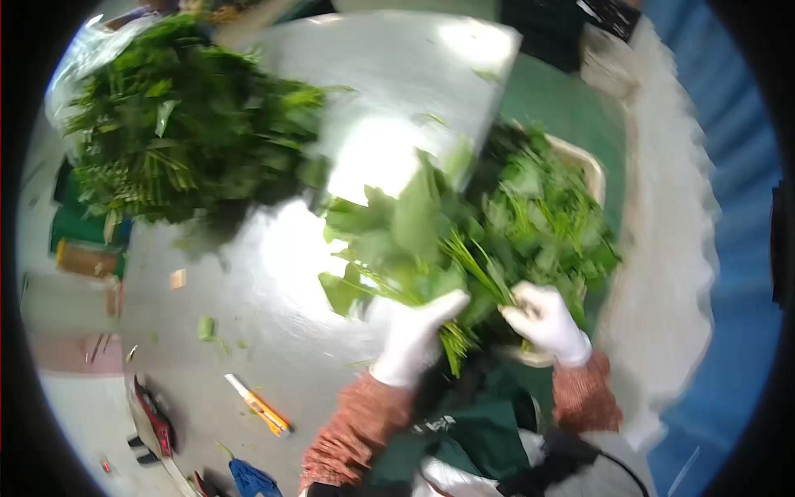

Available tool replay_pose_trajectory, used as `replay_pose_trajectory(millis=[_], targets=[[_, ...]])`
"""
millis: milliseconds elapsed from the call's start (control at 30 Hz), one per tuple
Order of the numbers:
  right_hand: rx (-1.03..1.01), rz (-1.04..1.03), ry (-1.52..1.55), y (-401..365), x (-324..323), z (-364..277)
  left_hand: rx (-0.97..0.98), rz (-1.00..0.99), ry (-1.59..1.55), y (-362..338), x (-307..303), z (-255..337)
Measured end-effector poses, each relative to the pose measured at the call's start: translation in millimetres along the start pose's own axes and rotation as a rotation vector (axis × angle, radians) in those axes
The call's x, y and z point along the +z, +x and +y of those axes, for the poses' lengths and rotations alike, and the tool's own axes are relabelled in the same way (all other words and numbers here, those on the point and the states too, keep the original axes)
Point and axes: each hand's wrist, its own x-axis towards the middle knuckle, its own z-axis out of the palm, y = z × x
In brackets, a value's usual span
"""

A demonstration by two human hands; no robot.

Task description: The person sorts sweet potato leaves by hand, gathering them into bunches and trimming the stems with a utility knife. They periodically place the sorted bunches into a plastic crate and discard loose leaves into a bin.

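Note:
My left hand point(411, 335), in a white glove, is closed around a bunch of leafy greens point(414, 224). The leaves fan out above it, somewhat blurred, and cut stems stick out below the palm. Just to the right, my right hand point(545, 321), also gloved, pinches a few green stems that run up and left toward the bunch. Behind both hands, a pale bin point(595, 170) at the table's right side is heaped with more leafy greens point(546, 211). Leaves partly cover the fingers of my left hand.
A large pile of greens point(190, 124) lies on the metal table point(281, 331) at upper left. An orange box cutter point(261, 406) rests near the front edge. A red-and-black tool point(153, 418), a blue cloth point(252, 479) and leaf scraps point(207, 329) lie at left. A blue curtain point(729, 207) hangs right.

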Motion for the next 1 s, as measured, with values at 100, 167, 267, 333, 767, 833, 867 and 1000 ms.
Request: replay_pose_trajectory(millis=[100,167,267,333,767,833,867,1000], targets=[[-0.294,0.103,-0.241,2,14,9,0.142,0.045,-0.111,3,29,22],[-0.258,0.064,-0.413,-2,14,-6,0.003,0.035,-0.175,-2,24,20],[-0.263,0.124,-0.484,-1,15,-19,0.061,0.055,-0.182,-4,23,24],[-0.234,0.196,-0.520,3,17,-21,0.056,0.091,-0.191,0,24,19],[0.092,0.188,-1.007,-12,-51,71,0.284,0.297,-0.475,-3,11,91],[-0.183,0.351,-0.832,-2,-44,25,0.286,0.318,-0.430,-8,26,92],[-0.238,0.392,-0.732,4,-35,-2,0.244,0.314,-0.474,-5,21,86],[-0.509,0.343,-0.515,31,15,-62,0.188,0.267,-0.517,-2,19,70]])
